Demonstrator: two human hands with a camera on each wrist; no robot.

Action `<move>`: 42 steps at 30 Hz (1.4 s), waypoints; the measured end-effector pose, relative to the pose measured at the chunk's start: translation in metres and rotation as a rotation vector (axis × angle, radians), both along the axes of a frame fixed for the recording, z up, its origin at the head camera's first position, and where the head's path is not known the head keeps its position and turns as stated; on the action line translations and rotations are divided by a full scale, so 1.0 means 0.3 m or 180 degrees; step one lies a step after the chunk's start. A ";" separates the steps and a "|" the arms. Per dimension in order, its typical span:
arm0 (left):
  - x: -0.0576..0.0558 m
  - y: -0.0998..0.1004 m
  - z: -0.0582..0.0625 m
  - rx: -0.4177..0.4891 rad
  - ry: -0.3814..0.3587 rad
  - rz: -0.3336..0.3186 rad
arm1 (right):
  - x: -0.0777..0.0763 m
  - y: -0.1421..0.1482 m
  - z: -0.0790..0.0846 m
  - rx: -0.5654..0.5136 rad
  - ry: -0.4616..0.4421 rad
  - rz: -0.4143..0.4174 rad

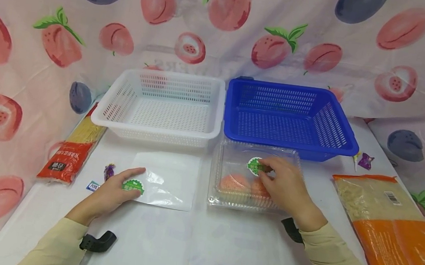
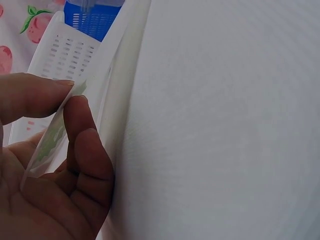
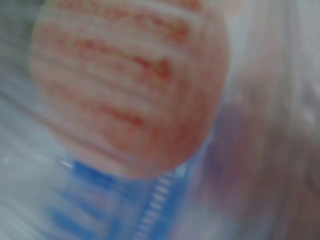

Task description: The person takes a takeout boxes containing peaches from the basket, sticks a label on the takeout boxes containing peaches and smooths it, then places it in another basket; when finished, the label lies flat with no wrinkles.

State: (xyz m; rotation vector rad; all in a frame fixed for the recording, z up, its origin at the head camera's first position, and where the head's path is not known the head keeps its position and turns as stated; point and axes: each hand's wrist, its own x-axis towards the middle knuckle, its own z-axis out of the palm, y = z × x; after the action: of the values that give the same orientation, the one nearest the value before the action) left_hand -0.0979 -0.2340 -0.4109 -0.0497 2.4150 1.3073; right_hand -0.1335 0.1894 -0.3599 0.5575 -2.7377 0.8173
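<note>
Beneath right hand [image 1: 286, 183], clear box [image 1: 239, 171]

Print on the labels of sheet [image 1: 169, 184] and box [image 1: 233, 159] is too small to read; so are the red bag's [image 1: 71, 153] characters and the packet's [image 1: 93, 186] letters; the orange bag [image 1: 393, 240] bears a barcode [image 1: 391, 198]; faint tablecloth [image 1: 165, 249] letters are unclear.

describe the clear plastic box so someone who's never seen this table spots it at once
Find the blue basket at the back of the table, right of the white basket. Just in front sits the clear plastic box, the right hand over it. Unlike the baskets, it is see-through, with round orange-pink food inside and a green sticker at that hand.
</note>
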 end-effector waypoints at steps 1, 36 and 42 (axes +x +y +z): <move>0.000 0.001 -0.001 0.0009 0.0009 -0.0005 | 0.000 0.001 0.001 -0.0017 -0.0046 0.0004; -0.016 0.015 0.048 -0.0482 0.0324 0.0038 | 0.002 0.028 -0.013 -0.0453 -0.0979 0.0570; -0.015 0.030 0.087 -0.0671 0.0626 -0.0005 | 0.000 0.023 -0.012 -0.0584 -0.0960 0.0377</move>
State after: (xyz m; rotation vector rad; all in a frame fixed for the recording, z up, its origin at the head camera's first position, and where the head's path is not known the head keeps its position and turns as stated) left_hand -0.1024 -0.2249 -0.3846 0.0244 2.7109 1.0971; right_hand -0.1335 0.1965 -0.3636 0.6061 -2.8711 1.2607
